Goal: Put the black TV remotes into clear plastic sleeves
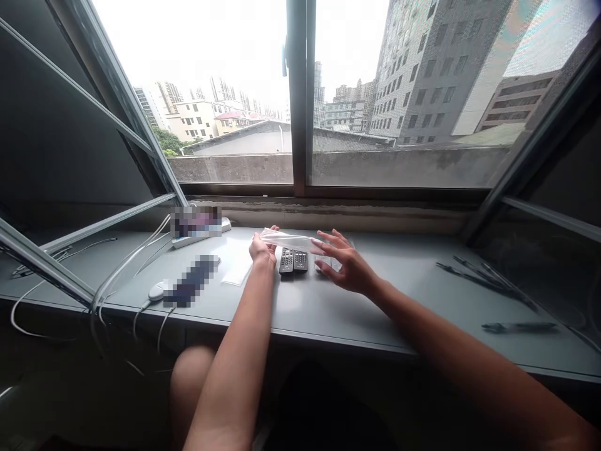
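The left hand [263, 249] is pinching a clear plastic bag [292, 240] near two black remote controls [287, 262]. The right hand [342, 260] is touching it with spread fingers. Pulling too hard could rip it.

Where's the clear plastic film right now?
In the head view, the clear plastic film is near the centre, spanning from the left hand to the right hand, just above the two black remotes on the grey desk.

We cannot make out the pixelated dark object [190, 283] or the pixelated patch [196, 220] over the white strip [226, 224]. Plastic film [293, 240] veils the far ends of the two remotes [287, 264], whose button markings we find too small to read.
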{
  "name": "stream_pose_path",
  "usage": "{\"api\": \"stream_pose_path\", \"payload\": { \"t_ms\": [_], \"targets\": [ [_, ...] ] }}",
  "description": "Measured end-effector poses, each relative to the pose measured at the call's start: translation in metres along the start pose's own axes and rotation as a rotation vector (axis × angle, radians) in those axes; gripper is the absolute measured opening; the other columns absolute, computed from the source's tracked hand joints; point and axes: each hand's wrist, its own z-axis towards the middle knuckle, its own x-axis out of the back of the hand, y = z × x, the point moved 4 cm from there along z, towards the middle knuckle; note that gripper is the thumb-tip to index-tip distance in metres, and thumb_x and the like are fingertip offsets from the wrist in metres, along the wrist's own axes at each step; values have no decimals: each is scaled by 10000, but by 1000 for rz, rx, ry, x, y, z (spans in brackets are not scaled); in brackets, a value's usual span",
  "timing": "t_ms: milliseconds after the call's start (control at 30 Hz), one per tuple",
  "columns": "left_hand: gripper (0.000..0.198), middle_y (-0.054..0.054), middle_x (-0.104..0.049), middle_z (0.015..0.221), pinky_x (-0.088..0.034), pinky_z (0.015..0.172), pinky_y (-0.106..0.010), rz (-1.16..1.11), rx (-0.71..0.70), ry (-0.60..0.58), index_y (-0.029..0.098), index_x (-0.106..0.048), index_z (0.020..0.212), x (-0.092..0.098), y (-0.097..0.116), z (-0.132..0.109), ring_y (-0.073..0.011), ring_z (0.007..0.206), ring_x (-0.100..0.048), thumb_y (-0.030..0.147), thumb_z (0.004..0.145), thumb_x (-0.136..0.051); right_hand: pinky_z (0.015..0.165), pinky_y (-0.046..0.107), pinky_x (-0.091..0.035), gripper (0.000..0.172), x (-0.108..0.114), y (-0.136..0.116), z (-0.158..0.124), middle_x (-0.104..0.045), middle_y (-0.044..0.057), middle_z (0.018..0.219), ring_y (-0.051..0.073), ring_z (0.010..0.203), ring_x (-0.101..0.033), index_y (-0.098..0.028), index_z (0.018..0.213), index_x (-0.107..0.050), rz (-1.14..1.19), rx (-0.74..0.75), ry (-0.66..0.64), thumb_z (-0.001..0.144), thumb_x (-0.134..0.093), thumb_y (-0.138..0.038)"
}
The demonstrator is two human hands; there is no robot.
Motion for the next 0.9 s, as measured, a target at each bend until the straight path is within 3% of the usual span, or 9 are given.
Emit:
{"api": "stream_pose_path", "payload": {
  "t_ms": [100, 167, 333, 433, 533, 633, 733, 800, 900],
  "targets": [
    [515, -229, -784, 1089, -648, 793, -307, -54, -6, 16, -5, -660, 1302, 1, 2, 1, -235, 915, -803, 331, 1140, -305, 1309, 684, -280, 549, 2, 0, 0, -785, 63, 1317, 313, 1531, -503, -287, 1591, -551, 33, -2, 31, 1048, -630, -268],
    [540, -216, -772, 1152, -649, 822, -316, -92, -3, -2, 38, -662, 1314, 0, 3, -1, -242, 982, -795, 413, 1142, -314, 1308, 664, -299, 544, 3, -1, -1, -757, 62, 1378, 312, 1510, -531, -295, 1582, -562, 51, 3, 53, 1044, -634, -264],
    [744, -203, -706, 1328, -627, 968, -409, -96, 82, -252, 171, -668, 1331, -15, 0, -19, -326, 1272, -694, 801, 965, -516, 1300, 647, -318, 723, 1, -4, -2, -694, 77, 1479, 306, 1524, -512, -294, 1693, -378, 102, 5, 101, 1028, -658, -260],
    [658, -217, -699, 1337, -598, 1036, -454, -51, 174, -452, 163, -681, 1287, -27, -8, -36, -345, 1311, -664, 720, 936, -661, 1301, 654, -306, 769, -3, -4, -2, -657, 93, 1521, 316, 1549, -478, -297, 1715, -324, 146, -25, 82, 1025, -662, -263],
    [488, -204, -717, 1295, -583, 1066, -476, -48, 209, -544, 144, -684, 1224, -34, -14, -45, -333, 1268, -687, 531, 938, -767, 1303, 660, -295, 762, -7, -4, -2, -634, 102, 1545, 334, 1549, -476, -310, 1706, -348, 188, -48, 37, 1022, -681, -277],
    [245, -136, -756, 1149, -587, 1058, -431, -116, 197, -500, 146, -694, 1130, -34, -15, -41, -253, 1101, -750, 286, 946, -773, 1296, 660, -308, 726, -12, -6, -1, -618, 107, 1562, 343, 1530, -501, -317, 1684, -395, 219, -40, -17, 1021, -690, -286],
    [78, -57, -745, 913, -608, 969, -318, -196, 191, -361, 134, -700, 999, -30, -12, -30, -148, 848, -749, 100, 929, -710, 1297, 642, -320, 659, -17, -9, -1, -576, 111, 1606, 337, 1517, -519, -303, 1643, -468, 234, -13, -52, 1022, -687, -288],
    [74, -29, -719, 818, -616, 894, -271, -239, 182, -277, 132, -690, 924, -26, -7, -23, -116, 754, -721, 59, 924, -677, 1281, 615, -368, 595, -16, -10, -1, -611, 109, 1575, 326, 1490, -549, -287, 1598, -530, 218, -6, -24, 1022, -682, -281],
    [123, -15, -702, 770, -622, 852, -255, -311, 136, -227, 145, -667, 855, -21, 3, -15, -106, 718, -702, 51, 932, -645, 1167, 551, -518, 461, -12, -8, -1, -746, 101, 1374, 307, 1354, -648, -269, 1493, -630, 162, -42, 83, 1033, -657, -257]
  ]
}}
